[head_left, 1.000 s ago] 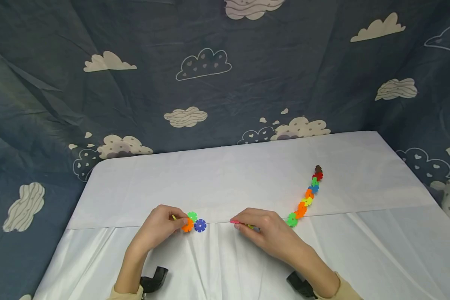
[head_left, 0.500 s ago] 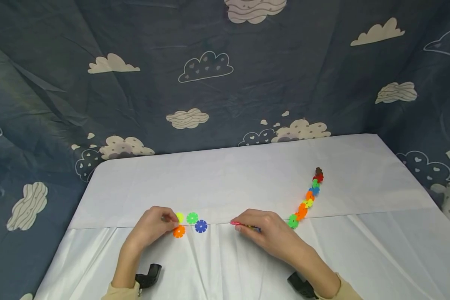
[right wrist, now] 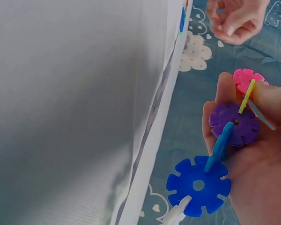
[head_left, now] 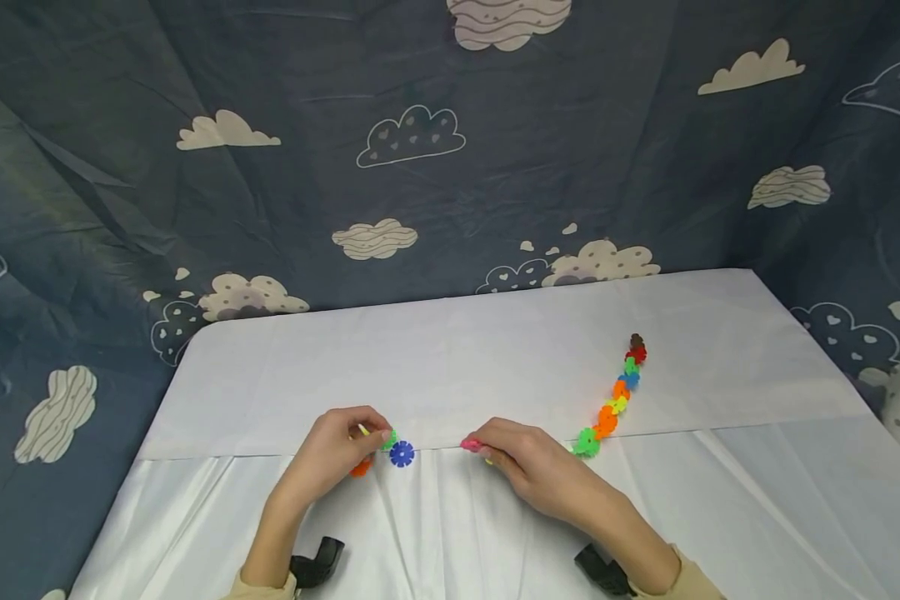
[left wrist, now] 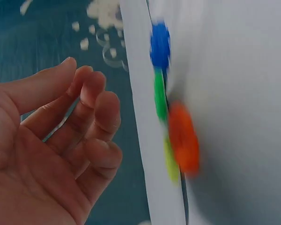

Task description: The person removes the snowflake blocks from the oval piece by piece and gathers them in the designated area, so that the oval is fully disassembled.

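My right hand (head_left: 528, 467) pinches the end of a chain of interlocking snowflake discs. In the right wrist view, a pink disc (right wrist: 243, 78) sits between thumb and fingers. A yellow disc, a purple disc (right wrist: 221, 123) and a blue disc (right wrist: 181, 182) link on behind it along the palm. My left hand (head_left: 333, 454) hovers over loose discs, its fingers loosely bent and empty in the left wrist view. Near it lie a blue disc (head_left: 402, 454), a green disc (left wrist: 159, 93), an orange disc (left wrist: 183, 140) and a yellow disc (left wrist: 170, 161); in the head view the hand partly covers these.
The linked chain (head_left: 606, 421) curves away from the right hand toward the back right, ending in a brown disc (head_left: 637, 341). A white cloth (head_left: 450, 367) with a seam covers the table. A dark cloud-print curtain (head_left: 285, 200) hangs behind it.
The left hand shifted left with the orange disc, let it lie beside the yellow one, then moved back right over the green disc. The right hand stays in place, its pink disc turned slightly.
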Demonstrator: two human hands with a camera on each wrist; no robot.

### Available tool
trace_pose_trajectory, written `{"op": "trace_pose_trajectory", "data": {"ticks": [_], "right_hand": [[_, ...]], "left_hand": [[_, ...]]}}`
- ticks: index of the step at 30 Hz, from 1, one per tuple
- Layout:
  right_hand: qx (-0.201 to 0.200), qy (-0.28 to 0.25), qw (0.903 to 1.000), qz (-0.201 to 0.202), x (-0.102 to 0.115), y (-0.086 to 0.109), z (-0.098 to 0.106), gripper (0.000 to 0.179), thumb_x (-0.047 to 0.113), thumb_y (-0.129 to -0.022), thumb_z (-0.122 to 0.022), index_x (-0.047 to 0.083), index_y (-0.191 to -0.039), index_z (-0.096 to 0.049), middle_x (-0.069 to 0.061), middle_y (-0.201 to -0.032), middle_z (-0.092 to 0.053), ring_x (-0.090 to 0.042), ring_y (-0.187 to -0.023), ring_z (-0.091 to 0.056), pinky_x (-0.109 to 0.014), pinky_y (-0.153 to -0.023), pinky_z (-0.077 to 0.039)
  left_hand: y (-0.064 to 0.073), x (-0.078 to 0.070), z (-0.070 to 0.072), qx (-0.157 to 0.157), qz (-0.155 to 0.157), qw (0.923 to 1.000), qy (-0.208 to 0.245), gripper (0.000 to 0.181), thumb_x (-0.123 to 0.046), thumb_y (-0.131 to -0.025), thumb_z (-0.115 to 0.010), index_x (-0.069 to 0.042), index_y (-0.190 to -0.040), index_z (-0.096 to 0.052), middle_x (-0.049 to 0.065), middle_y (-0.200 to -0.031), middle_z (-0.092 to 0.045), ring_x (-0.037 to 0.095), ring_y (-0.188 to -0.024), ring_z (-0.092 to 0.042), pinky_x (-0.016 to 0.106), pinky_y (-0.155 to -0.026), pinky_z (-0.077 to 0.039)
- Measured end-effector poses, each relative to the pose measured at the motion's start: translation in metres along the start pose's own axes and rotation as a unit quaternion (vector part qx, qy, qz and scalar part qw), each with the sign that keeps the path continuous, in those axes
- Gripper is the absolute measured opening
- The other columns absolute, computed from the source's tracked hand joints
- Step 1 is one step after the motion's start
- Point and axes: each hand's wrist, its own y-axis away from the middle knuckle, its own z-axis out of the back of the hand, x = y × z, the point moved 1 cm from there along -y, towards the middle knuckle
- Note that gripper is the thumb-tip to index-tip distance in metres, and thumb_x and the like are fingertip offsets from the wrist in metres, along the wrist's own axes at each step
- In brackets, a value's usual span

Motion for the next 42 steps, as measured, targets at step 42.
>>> {"op": "trace_pose_trajectory", "data": {"ticks": [42], "right_hand": [[0.076, -0.152, 0.9829, -0.070, -0.003, 0.003, 0.010, 0.003, 0.028, -0.097, -0.064, 0.029, -0.095, -0.067, -0.002, -0.086, -0.067, -0.013, -0.075, -0.057, -0.030, -0.065, -0.048]], "left_hand": [[0.008, -0.041, -0.063, -0.058, -0.413, 0.9085, -0.032, 0.019, 0.007, -0.083, -0.073, -0.012, -0.085, -0.073, -0.007, -0.093, -0.066, 0.004, -0.075, -0.059, 0.012, -0.067, -0.048]]}}
